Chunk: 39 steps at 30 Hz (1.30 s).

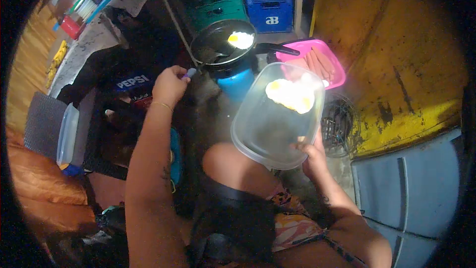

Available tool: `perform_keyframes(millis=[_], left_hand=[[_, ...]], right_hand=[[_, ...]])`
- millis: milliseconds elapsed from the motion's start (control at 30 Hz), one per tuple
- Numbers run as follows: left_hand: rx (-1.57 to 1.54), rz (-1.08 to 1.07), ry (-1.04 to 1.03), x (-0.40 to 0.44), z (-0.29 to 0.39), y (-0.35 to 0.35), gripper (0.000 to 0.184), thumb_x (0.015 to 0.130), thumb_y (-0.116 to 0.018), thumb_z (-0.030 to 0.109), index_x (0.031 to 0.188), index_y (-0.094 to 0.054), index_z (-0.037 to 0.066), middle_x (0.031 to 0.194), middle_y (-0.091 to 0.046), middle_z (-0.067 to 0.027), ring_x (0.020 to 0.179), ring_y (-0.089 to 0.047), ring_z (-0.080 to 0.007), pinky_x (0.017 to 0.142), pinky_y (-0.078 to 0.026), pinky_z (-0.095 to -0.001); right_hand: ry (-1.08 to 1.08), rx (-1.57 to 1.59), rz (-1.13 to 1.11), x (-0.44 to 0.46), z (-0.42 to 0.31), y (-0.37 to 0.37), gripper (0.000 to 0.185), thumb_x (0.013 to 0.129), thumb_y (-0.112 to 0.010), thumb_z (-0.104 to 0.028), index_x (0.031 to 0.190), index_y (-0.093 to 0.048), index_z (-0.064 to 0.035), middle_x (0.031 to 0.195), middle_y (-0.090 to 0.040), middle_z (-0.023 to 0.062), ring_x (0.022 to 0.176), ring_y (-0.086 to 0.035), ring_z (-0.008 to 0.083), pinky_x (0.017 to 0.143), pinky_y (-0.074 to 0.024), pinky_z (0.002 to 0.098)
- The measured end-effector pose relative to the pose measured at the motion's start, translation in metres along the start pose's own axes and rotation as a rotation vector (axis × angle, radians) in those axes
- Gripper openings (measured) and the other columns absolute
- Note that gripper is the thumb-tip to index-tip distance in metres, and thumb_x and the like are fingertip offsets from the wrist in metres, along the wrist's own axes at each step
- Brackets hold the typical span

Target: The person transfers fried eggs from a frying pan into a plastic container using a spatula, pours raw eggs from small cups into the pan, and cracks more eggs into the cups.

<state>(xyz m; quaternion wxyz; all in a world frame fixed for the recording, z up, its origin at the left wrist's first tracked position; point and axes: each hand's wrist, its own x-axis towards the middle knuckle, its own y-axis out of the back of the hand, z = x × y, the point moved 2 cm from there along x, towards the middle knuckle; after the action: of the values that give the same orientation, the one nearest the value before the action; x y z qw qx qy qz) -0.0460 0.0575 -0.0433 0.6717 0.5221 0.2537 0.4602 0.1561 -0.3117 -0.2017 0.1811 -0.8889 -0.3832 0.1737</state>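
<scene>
Fried egg point(290, 95) is already held near the far right corner of the clear container point(258, 126); count not discernible. Another egg point(240, 40) is seen unlifted by the right edge of the pan point(206, 44). The utensil point(190, 73) is grasped by the left hand point(169, 85), its tip over the pan; the container's near right edge is gripped by the right hand point(313, 155).

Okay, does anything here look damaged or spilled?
The yellow wall on the right looks worn: dark streaks and patches mar its surface. I see no spill; egg lies within the pan and the tub.
</scene>
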Motion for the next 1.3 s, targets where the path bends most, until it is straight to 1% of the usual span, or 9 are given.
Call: perform_keyframes(millis=[33,167,367,467,700,833,1100,1200,1300], left_hand=[[-0.069,0.002,0.056,-0.013,0.01,-0.002,0.034,0.083,-0.075,0.023,0.114,-0.072,0.009,0.109,-0.072,-0.0159,0.103,-0.069,-0.0338,0.089,-0.052,-0.0426],[-0.07,0.055,0.017,-0.016,0.012,-0.033,0.033,0.085,-0.071,0.026,0.115,-0.071,0.012,0.112,-0.071,-0.0172,0.104,-0.067,-0.0353,0.09,-0.052,-0.0445],[-0.107,0.104,0.046,-0.015,0.062,-0.071,0.028,0.088,-0.069,0.026,0.113,-0.072,0.014,0.103,-0.072,-0.0168,0.099,-0.068,-0.0368,0.085,-0.053,-0.0466],[-0.157,0.12,0.088,-0.009,0.07,-0.074,0.027,0.088,-0.068,0.025,0.112,-0.072,0.014,0.103,-0.072,-0.0167,0.098,-0.068,-0.0361,0.084,-0.053,-0.0464],[0.076,0.217,-0.005,-0.011,0.071,-0.073,0.02,0.089,-0.066,0.021,0.106,-0.071,0.011,0.099,-0.07,-0.018,0.091,-0.068,-0.0363,0.078,-0.055,-0.0474],[0.12,0.263,-0.127,-0.012,0.074,-0.075,0.018,0.089,-0.064,0.018,0.104,-0.07,0.011,0.098,-0.069,-0.0181,0.089,-0.068,-0.0362,0.076,-0.056,-0.0468],[0.169,0.235,-0.168,-0.012,0.083,-0.07,0.018,0.088,-0.064,0.017,0.104,-0.07,0.01,0.098,-0.069,-0.0178,0.09,-0.068,-0.0367,0.077,-0.056,-0.0466],[0.142,0.247,-0.123,-0.014,0.082,-0.071,0.021,0.088,-0.065,0.019,0.107,-0.071,0.011,0.099,-0.07,-0.0173,0.092,-0.068,-0.0371,0.079,-0.055,-0.0467],[-0.045,0.256,-0.024,-0.013,0.071,-0.075,0.024,0.087,-0.068,0.021,0.109,-0.072,0.011,0.099,-0.071,-0.0169,0.093,-0.068,-0.0368,0.08,-0.054,-0.0475]], right_hand=[[-0.014,0.009,0.012,-0.001,-0.001,-0.001,0.095,0.066,-0.054,-0.005,0.156,-0.023,-0.0154,0.123,-0.05,0.0103,0.106,-0.053,0.0235,0.085,-0.0523,0.0378],[0.014,0.011,0.002,0.002,-0.002,-0.007,0.094,0.067,-0.055,-0.005,0.155,-0.024,-0.0155,0.12,-0.05,0.0097,0.104,-0.053,0.0231,0.083,-0.0535,0.0376],[-0.017,0.038,0.02,0.001,-0.005,-0.016,0.093,0.067,-0.057,-0.007,0.154,-0.025,-0.014,0.119,-0.05,0.0098,0.102,-0.055,0.0238,0.083,-0.0555,0.0391],[-0.003,0.003,0.031,-0.002,-0.006,-0.014,0.093,0.067,-0.058,-0.008,0.154,-0.026,-0.0132,0.118,-0.05,0.0101,0.103,-0.055,0.0237,0.082,-0.0559,0.0396],[-0.016,0.041,0.013,-0.003,-0.009,-0.012,0.093,0.068,-0.061,-0.01,0.154,-0.026,-0.0127,0.122,-0.051,0.0097,0.105,-0.055,0.0231,0.083,-0.055,0.0391],[-0.033,0.023,0.035,-0.003,-0.002,-0.005,0.093,0.068,-0.06,-0.01,0.154,-0.026,-0.0127,0.122,-0.051,0.0098,0.106,-0.055,0.0228,0.085,-0.054,0.0386],[-0.031,0.03,0.038,-0.004,-0.002,-0.006,0.093,0.068,-0.059,-0.01,0.154,-0.025,-0.0126,0.111,-0.05,0.0102,0.096,-0.056,0.0242,0.083,-0.0557,0.0403],[-0.032,0.027,0.038,-0.004,-0.001,-0.006,0.092,0.069,-0.058,-0.009,0.154,-0.026,-0.0131,0.112,-0.051,0.0104,0.097,-0.056,0.0241,0.083,-0.0554,0.04],[-0.037,0.021,0.014,0.0,0.004,0.0,0.09,0.07,-0.058,-0.009,0.154,-0.026,-0.0135,0.117,-0.051,0.0107,0.1,-0.056,0.0242,0.083,-0.0542,0.0389]])
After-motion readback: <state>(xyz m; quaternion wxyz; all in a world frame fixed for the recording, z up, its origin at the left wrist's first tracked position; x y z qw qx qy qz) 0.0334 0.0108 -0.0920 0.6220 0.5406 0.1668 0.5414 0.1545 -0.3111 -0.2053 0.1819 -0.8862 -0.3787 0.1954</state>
